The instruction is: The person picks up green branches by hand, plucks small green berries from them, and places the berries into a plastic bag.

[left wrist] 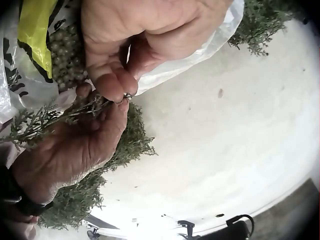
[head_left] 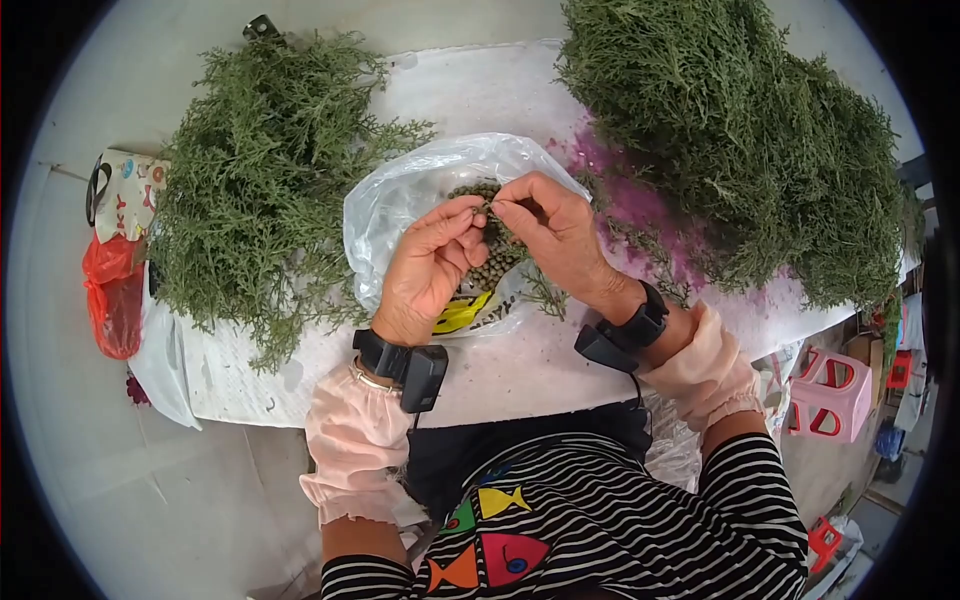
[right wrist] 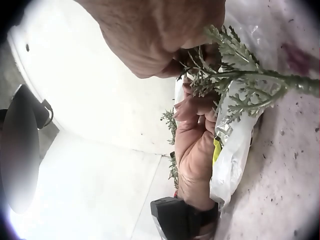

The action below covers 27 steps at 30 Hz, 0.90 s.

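Note:
Over the bag, my left hand (head_left: 432,262) and right hand (head_left: 562,235) meet at their fingertips. Between them is a thin green evergreen sprig (left wrist: 37,120), its leafy part trailing along the right palm. Left thumb and forefinger pinch the sprig's end in the left wrist view, and the right thumb and fingers grip it right beside them. Beneath the hands lies an open clear plastic bag (head_left: 385,195) with yellow and black print, holding many small round green-brown berries (head_left: 497,262). Both hands partly hide the berries.
Piles of evergreen branches lie on the left (head_left: 255,180) and right (head_left: 740,150) of the white-covered table (head_left: 470,90). Purple-pink powder (head_left: 640,205) stains the cover near the right pile. A red plastic bag (head_left: 113,300) hangs at far left; a pink stool (head_left: 832,395) stands at right.

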Motion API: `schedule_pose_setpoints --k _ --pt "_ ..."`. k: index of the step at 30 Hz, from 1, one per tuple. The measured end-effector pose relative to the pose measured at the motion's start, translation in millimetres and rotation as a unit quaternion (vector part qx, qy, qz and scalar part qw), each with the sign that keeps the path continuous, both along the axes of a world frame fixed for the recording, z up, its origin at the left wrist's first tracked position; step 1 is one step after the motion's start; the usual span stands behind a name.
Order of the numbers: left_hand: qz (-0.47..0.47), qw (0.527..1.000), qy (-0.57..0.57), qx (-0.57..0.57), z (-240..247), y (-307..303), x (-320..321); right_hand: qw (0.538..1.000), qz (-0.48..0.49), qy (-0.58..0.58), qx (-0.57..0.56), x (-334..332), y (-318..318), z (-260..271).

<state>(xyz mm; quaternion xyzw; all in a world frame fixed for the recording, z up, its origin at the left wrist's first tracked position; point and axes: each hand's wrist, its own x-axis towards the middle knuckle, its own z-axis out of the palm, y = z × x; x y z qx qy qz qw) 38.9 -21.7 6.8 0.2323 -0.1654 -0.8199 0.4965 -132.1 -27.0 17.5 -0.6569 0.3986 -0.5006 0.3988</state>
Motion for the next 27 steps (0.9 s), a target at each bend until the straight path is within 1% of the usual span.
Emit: schedule_pose_setpoints --k 3,6,10,18,27 --pt "-0.001 1.0 -0.007 0.012 1.8 1.5 -1.9 1.0 -0.005 0.004 -0.002 -1.9 0.0 2.2" --pt "0.009 0.999 -0.043 0.012 2.0 2.9 -4.1 1.0 -0.007 0.005 -0.003 -2.0 0.8 1.4" --pt "0.017 0.999 -0.048 0.016 2.8 4.1 -4.9 0.999 0.002 0.006 -0.046 -1.1 1.0 0.7" --pt "0.019 0.996 -0.085 0.001 1.3 4.5 -6.3 1.0 0.003 0.018 -0.021 -0.6 3.8 0.4" --pt "0.019 0.997 -0.078 0.005 -1.7 4.0 -6.1 1.0 -0.004 0.015 -0.003 -1.9 3.3 -1.2"
